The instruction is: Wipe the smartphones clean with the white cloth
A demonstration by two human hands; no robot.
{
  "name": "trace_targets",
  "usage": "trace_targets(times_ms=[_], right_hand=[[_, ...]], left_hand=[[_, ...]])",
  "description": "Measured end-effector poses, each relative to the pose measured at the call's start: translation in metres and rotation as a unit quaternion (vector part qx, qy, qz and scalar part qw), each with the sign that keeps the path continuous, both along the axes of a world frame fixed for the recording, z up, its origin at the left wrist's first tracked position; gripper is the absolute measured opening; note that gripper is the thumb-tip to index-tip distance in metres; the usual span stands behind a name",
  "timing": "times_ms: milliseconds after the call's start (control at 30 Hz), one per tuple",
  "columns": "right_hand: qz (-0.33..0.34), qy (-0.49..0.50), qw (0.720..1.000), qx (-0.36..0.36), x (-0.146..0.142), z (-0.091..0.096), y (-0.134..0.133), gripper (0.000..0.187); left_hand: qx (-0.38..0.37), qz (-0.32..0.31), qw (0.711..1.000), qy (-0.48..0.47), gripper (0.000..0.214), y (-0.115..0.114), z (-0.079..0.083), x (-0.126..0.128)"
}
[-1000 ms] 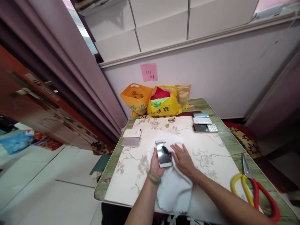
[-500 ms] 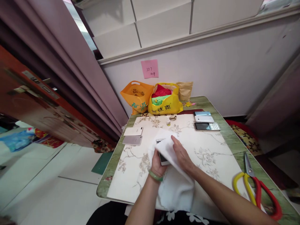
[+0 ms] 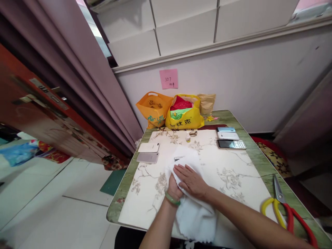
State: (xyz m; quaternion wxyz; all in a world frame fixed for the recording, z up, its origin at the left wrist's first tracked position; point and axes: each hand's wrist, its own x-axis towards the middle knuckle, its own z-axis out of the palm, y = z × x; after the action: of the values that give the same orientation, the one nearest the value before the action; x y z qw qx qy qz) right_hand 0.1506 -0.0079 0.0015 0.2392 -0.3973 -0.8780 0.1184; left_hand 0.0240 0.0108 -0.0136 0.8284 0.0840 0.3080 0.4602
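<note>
My left hand [image 3: 174,186], with a green bangle at the wrist, is closed around a smartphone [image 3: 178,158] above the middle of the table. A white cloth [image 3: 195,216] covers most of the phone, so only a strip at its top end shows. Pressed over the cloth on the phone, my right hand [image 3: 190,180] lies flat with its fingers stretched out. The cloth's lower part hangs toward the table's front edge. Beyond the hands stands a small bottle [image 3: 188,138].
Two phones, one white [image 3: 149,147] and one grey [image 3: 147,158], lie at left. At right are a blue phone [image 3: 226,129], a white phone [image 3: 228,135] and a keypad phone [image 3: 231,144]. Scissors [image 3: 281,204] lie near right. An orange bag [image 3: 153,110] and yellow bag [image 3: 185,122] stand behind.
My right hand has moved left and down, laying the cloth over the phone's screen, which showed more before. My left hand keeps its hold. The view has shifted slightly.
</note>
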Motion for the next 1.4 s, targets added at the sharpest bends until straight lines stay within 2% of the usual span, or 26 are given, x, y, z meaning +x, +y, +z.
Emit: trace_targets(times_ms=[233, 367, 467, 633, 733, 800, 900, 1000, 1100, 1200, 1300, 1400], right_hand=[[-0.129, -0.037, 0.991, -0.009, -0.001, 0.004, 0.027, 0.059], [-0.193, -0.043, 0.98, -0.008, 0.0, 0.0, 0.025, 0.06], [-0.168, -0.043, 0.985, 0.013, 0.007, -0.003, 0.004, 0.061], [-0.055, -0.064, 0.996, 0.033, 0.023, 0.003, -0.037, 0.063], [0.025, -0.075, 0.996, 0.037, 0.022, 0.01, -0.034, 0.065], [0.032, -0.071, 0.996, 0.041, 0.016, 0.012, -0.02, 0.067], [-0.028, -0.067, 0.997, 0.039, 0.003, 0.011, 0.01, 0.065], [-0.105, -0.06, 0.992, 0.03, -0.006, 0.005, 0.034, 0.063], [-0.206, -0.043, 0.978, 0.019, -0.005, -0.003, 0.045, 0.062], [-0.261, -0.024, 0.965, 0.019, 0.006, -0.012, 0.04, 0.057], [-0.24, 0.005, 0.971, 0.011, 0.023, -0.016, 0.023, 0.048], [-0.239, 0.077, 0.968, -0.028, 0.041, -0.012, 0.007, 0.042]], left_hand=[[-0.021, -0.033, 0.999, -0.031, 0.051, 0.005, 0.021, 0.015], [-0.017, -0.039, 0.998, -0.042, 0.05, 0.004, 0.027, 0.015], [-0.012, -0.026, 0.999, -0.046, 0.049, 0.003, 0.027, 0.013], [-0.039, -0.04, 0.998, -0.015, 0.047, 0.0, 0.027, 0.008], [-0.065, -0.048, 0.997, 0.002, 0.046, 0.0, 0.025, 0.005], [-0.07, -0.022, 0.997, -0.001, 0.041, 0.001, 0.022, 0.004], [-0.068, 0.017, 0.997, -0.012, 0.038, 0.004, 0.02, 0.006], [-0.063, -0.014, 0.997, -0.029, 0.043, 0.006, 0.022, 0.01], [-0.037, -0.039, 0.997, -0.055, 0.047, 0.007, 0.025, 0.014], [-0.021, -0.032, 0.997, -0.064, 0.046, 0.007, 0.024, 0.014], [-0.015, -0.026, 0.997, -0.074, 0.048, 0.008, 0.022, 0.011], [-0.01, -0.023, 0.997, -0.079, 0.049, 0.007, 0.02, 0.007]])
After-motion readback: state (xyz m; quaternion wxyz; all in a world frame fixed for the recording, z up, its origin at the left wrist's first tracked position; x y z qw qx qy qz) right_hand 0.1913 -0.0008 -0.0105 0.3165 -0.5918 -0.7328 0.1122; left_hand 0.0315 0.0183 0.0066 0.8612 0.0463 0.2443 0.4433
